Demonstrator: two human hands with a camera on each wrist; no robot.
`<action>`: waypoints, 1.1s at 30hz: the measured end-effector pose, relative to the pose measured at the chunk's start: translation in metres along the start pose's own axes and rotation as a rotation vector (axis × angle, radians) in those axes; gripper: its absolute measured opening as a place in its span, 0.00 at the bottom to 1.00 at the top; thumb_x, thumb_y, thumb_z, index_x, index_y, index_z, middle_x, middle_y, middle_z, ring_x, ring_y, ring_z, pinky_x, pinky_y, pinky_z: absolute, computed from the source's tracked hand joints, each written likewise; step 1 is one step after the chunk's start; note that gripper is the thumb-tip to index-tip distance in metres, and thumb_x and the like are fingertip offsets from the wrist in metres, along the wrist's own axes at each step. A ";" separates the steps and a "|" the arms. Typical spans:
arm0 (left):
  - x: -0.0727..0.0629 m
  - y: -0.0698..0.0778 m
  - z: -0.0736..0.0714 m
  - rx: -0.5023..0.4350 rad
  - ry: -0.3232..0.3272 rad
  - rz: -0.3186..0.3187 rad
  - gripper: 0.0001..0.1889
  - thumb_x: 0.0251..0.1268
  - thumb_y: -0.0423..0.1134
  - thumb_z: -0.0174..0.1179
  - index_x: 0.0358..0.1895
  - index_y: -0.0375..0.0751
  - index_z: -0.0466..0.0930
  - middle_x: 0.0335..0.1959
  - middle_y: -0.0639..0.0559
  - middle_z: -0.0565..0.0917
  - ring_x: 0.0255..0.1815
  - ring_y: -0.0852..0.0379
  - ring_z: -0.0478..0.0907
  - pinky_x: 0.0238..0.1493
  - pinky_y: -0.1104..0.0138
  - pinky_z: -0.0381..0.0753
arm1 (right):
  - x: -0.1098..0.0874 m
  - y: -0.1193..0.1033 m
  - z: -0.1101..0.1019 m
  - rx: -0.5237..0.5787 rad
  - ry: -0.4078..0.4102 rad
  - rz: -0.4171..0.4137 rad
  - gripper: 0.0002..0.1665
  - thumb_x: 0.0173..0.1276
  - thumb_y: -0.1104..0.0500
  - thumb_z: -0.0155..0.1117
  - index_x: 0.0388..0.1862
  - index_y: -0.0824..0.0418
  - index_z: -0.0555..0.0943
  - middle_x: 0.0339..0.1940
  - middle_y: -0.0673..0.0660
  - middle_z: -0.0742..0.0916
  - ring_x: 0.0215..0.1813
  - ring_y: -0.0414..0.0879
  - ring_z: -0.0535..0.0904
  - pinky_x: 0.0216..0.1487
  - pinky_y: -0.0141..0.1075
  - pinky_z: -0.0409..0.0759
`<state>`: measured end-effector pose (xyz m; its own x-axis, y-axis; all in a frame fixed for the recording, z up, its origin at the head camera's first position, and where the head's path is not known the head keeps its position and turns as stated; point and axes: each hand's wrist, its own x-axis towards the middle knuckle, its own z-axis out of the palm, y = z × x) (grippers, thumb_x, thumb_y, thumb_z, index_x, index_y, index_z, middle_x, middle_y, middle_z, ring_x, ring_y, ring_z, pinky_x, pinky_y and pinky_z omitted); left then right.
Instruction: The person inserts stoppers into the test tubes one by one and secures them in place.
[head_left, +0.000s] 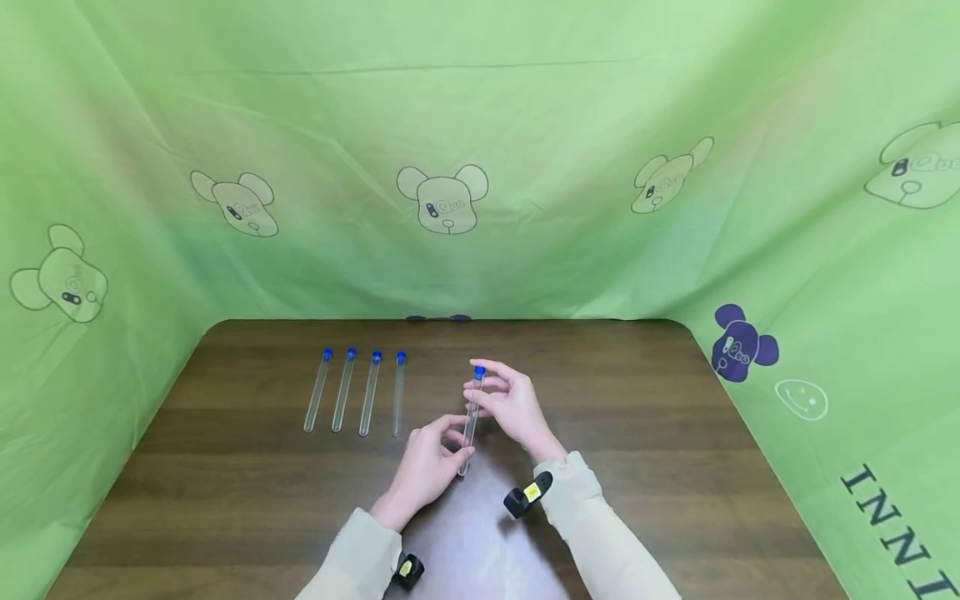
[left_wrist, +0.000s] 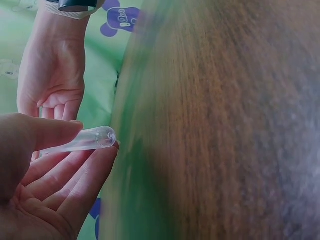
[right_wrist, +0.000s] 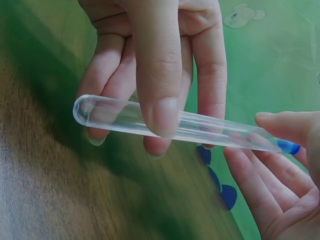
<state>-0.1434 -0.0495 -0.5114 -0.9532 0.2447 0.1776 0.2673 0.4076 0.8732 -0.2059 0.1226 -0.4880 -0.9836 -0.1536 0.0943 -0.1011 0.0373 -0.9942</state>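
Both hands hold one clear test tube (head_left: 470,425) with a blue cap (head_left: 479,372), tilted above the table. My left hand (head_left: 427,462) pinches its lower part between thumb and fingers; in the left wrist view the rounded end (left_wrist: 106,136) pokes out past the thumb. My right hand (head_left: 513,408) pinches it close to the cap. The right wrist view shows the tube (right_wrist: 195,127) lengthwise, the left thumb (right_wrist: 162,112) lying across its middle. The tube looks see-through, with no contents that I can make out.
Several capped test tubes (head_left: 342,392) lie side by side on the wooden table (head_left: 637,467), left of the hands, blue caps at the far end. A green cloth (head_left: 450,275) with bear-head prints hangs around the back and sides. Each wrist wears a black camera (head_left: 528,495).
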 end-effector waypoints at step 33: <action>0.007 -0.002 -0.027 0.038 0.109 -0.013 0.22 0.61 0.30 0.71 0.59 0.36 0.81 0.34 0.52 0.88 0.22 0.65 0.82 0.23 0.68 0.81 | -0.002 0.004 -0.007 0.015 0.005 0.018 0.27 0.71 0.68 0.67 0.68 0.69 0.75 0.47 0.68 0.88 0.46 0.70 0.85 0.45 0.45 0.85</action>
<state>-0.1547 -0.0723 -0.4994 -0.9658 0.1430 0.2164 0.2580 0.4439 0.8581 -0.2051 0.1296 -0.4914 -0.9861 -0.1476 0.0765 -0.0810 0.0249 -0.9964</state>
